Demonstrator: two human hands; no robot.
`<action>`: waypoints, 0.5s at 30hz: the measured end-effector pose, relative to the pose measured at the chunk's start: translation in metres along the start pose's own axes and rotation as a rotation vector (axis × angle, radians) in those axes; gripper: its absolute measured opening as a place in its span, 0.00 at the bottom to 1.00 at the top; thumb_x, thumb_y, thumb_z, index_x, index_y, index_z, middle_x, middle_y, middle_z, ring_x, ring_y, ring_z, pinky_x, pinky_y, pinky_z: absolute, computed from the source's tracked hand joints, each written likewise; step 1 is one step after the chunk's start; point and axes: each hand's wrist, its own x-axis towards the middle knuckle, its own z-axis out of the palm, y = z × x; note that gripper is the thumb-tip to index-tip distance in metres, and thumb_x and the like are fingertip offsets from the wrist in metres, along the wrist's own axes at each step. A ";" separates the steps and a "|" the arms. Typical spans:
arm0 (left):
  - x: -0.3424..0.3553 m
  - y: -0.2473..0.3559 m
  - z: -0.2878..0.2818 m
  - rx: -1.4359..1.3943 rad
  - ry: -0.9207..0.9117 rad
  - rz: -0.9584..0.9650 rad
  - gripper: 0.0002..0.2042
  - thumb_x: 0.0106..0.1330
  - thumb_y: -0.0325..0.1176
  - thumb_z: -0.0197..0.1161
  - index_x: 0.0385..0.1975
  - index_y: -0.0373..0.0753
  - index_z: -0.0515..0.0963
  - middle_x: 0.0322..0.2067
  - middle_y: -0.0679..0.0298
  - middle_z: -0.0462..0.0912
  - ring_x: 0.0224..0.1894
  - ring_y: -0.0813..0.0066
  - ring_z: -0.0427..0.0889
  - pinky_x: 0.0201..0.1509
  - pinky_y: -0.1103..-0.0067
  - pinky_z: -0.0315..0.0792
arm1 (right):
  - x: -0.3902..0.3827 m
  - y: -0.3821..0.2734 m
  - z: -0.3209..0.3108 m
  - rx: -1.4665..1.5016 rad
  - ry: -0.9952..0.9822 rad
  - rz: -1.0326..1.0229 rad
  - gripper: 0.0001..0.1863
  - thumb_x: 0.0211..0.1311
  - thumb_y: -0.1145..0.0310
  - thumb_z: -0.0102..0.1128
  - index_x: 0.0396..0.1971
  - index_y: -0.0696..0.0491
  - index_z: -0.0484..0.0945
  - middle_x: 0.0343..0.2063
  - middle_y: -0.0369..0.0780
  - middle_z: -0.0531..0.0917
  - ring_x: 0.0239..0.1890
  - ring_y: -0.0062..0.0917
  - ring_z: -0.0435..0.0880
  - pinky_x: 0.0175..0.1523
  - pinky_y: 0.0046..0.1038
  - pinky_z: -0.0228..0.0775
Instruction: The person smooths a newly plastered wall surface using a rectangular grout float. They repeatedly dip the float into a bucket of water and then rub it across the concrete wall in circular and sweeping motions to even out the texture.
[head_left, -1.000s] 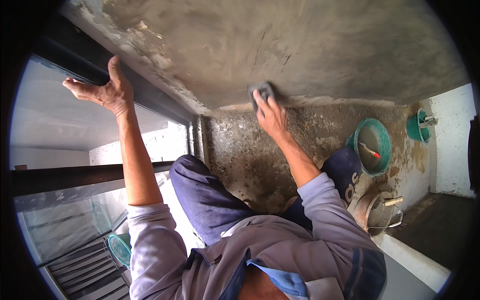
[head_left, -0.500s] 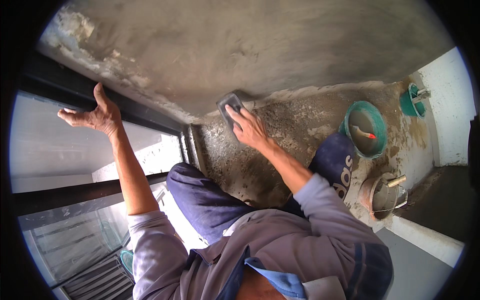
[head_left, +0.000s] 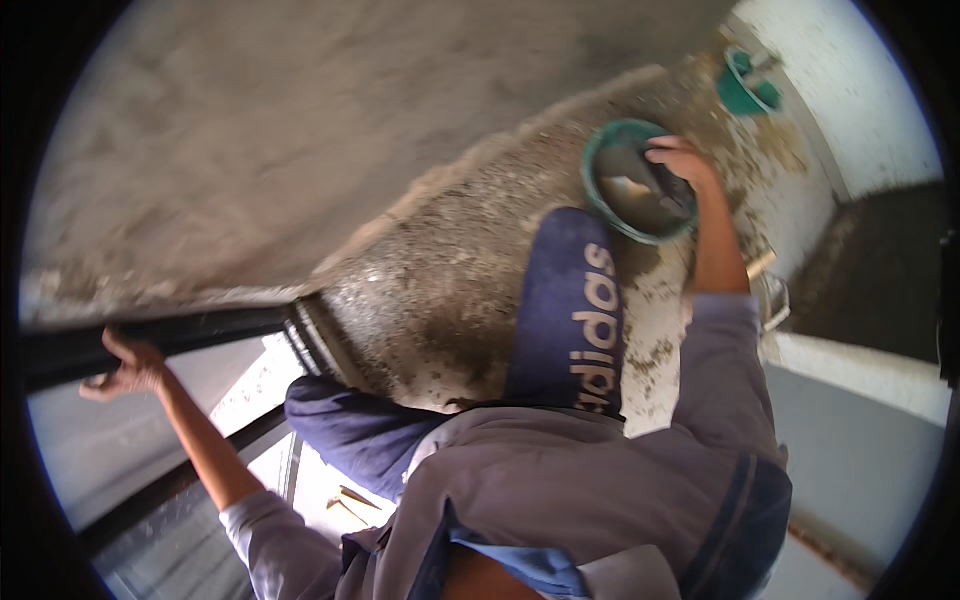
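Observation:
My right hand point(head_left: 682, 162) is at the far right rim of a green bucket point(head_left: 590, 185), closed on a dark plastering float point(head_left: 668, 188) that dips tilted into it. Greyish water or slurry fills the bucket, and a brush point(head_left: 630, 187) lies in it, blurred. Over on the left, my left hand point(head_left: 130, 370) rests against the black window frame point(head_left: 215, 330), thumb and fingers apart. No tool shows in it. In front of me rises the grey plastered wall point(head_left: 250, 150).
My bent knees point(head_left: 565, 300) stand over a rough, mortar-spattered floor point(head_left: 430, 310). A smaller green bucket point(head_left: 745, 95) sits by the white wall point(head_left: 850, 80). A container's wire handle point(head_left: 775, 300) shows partly behind my right arm. Glass panes border my left side.
My right hand has carried the float from the wall's lower edge rightward to the green bucket. My view has turned right. My left hand remains at the window frame.

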 end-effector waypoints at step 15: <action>0.003 0.001 -0.011 -0.099 0.008 -0.069 0.61 0.58 0.50 0.77 0.77 0.34 0.34 0.76 0.47 0.36 0.79 0.48 0.42 0.83 0.57 0.42 | -0.023 -0.029 0.036 0.029 -0.098 -0.040 0.30 0.62 0.69 0.67 0.66 0.55 0.75 0.62 0.51 0.79 0.65 0.38 0.78 0.67 0.34 0.68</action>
